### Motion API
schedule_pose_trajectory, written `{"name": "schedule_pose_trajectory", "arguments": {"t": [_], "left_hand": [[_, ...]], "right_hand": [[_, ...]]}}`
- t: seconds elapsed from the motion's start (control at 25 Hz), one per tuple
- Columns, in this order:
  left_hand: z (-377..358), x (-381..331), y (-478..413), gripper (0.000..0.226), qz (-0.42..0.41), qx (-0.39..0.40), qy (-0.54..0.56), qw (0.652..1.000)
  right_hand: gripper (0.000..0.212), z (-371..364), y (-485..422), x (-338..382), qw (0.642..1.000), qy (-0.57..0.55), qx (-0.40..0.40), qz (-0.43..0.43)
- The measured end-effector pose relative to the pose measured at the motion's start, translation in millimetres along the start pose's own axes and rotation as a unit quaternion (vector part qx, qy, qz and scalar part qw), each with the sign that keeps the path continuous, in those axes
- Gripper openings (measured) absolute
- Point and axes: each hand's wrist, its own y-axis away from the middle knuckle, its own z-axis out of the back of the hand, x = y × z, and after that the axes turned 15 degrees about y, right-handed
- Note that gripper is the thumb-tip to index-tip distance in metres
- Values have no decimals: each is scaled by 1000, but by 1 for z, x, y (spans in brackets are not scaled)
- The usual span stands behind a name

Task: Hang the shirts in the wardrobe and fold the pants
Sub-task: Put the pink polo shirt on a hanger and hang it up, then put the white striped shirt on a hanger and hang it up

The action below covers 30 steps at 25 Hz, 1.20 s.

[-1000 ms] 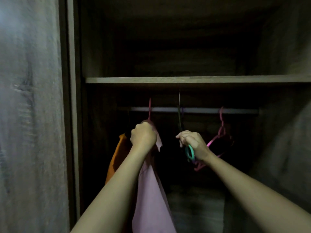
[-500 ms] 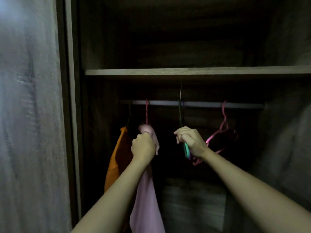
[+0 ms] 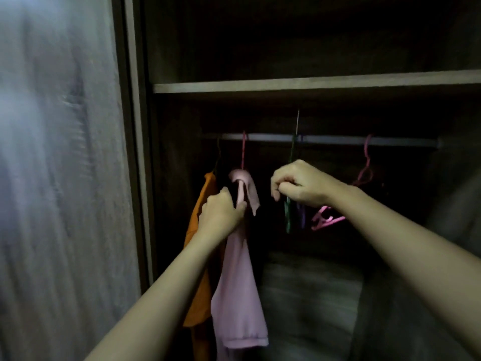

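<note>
Inside the wardrobe, our left hand grips the pink shirt hanging beside an orange one, our right hand pinching a green hanger.

This is a home, most likely a bedroom, seen from in front of an open dark wooden wardrobe. Inside it there is a plain wooden shelf and, under the shelf, a grey metal hanging rail. On the rail hang an orange shirt, a pale pink shirt and some empty plastic hangers, one of them pink. The light is dim.
</note>
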Motion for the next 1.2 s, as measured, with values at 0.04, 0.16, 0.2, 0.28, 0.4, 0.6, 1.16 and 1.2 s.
{"name": "schedule_pose_trajectory", "arguments": {"t": [0.04, 0.16, 0.2, 0.28, 0.4, 0.6, 1.16, 1.2], "left_hand": [[9, 6, 10, 48, -10, -26, 3, 1000], [53, 42, 50, 44, -36, -85, 34, 995], [72, 62, 68, 41, -48, -97, 32, 994], [111, 112, 109, 38, -60, -102, 17, 993], [178, 193, 175, 52, 18, -74, -56, 996], [287, 320, 276, 63, 150, -6, -191, 970], [349, 478, 377, 68, 207, 109, -327, 915], [348, 480, 378, 69, 204, 106, -336, 914]], "right_hand": [[28, -2, -7, 18, 1000, -3, 17, 11], [29, -29, -28, 78, 995, -2, 85, 49], [29, -46, -33, 102, 992, -6, 105, 70], [31, -84, -45, 155, 983, -33, 143, 108], [29, -141, -68, 248, 967, -87, 191, 143], [40, -227, -91, 376, 963, -144, 174, 148], [56, -410, -180, 501, 939, -211, 256, -94], [64, -421, -186, 505, 929, -213, 281, -112]]}}
